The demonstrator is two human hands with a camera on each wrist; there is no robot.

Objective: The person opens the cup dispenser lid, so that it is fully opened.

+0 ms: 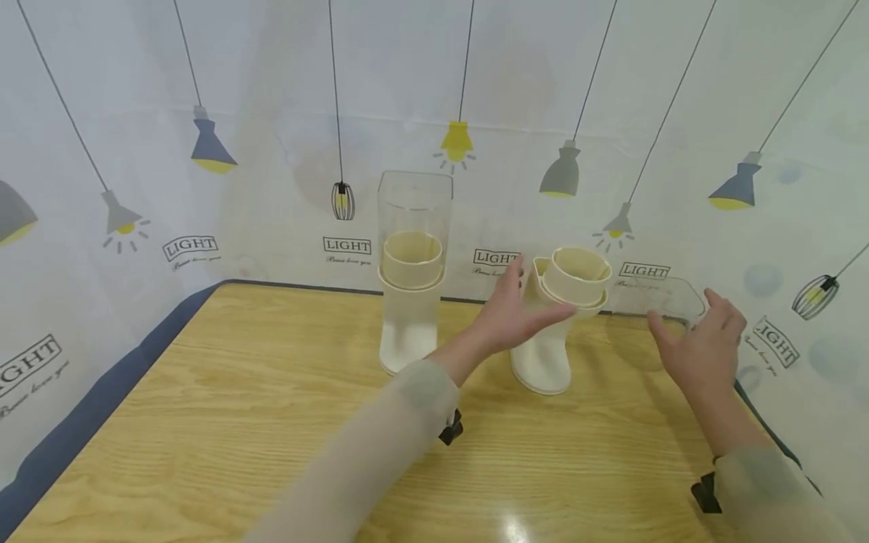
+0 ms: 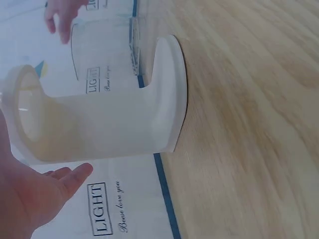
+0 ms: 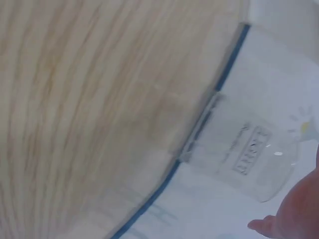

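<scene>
A white dispenser stand [image 1: 543, 351] with a rounded foot stands upright on the table, a cream ring [image 1: 577, 275] on its top. My left hand [image 1: 519, 313] is at its upper left side, thumb stretched across the front and fingers behind. In the left wrist view the stand [image 2: 109, 119] lies close beside the left hand [image 2: 35, 194]; whether they touch I cannot tell. To the right, a clear plastic container [image 3: 249, 154] stands on the table. My right hand [image 1: 709, 347] hovers beside it with loosely bent fingers, holding nothing that I can see.
A second white stand [image 1: 410, 324] is left of my left hand, with a cream ring [image 1: 412, 260] and a tall clear container [image 1: 416, 192] on top. The wooden table [image 1: 271, 422] ends at a wall cloth [image 1: 285, 151] printed with lamps, behind and on both sides.
</scene>
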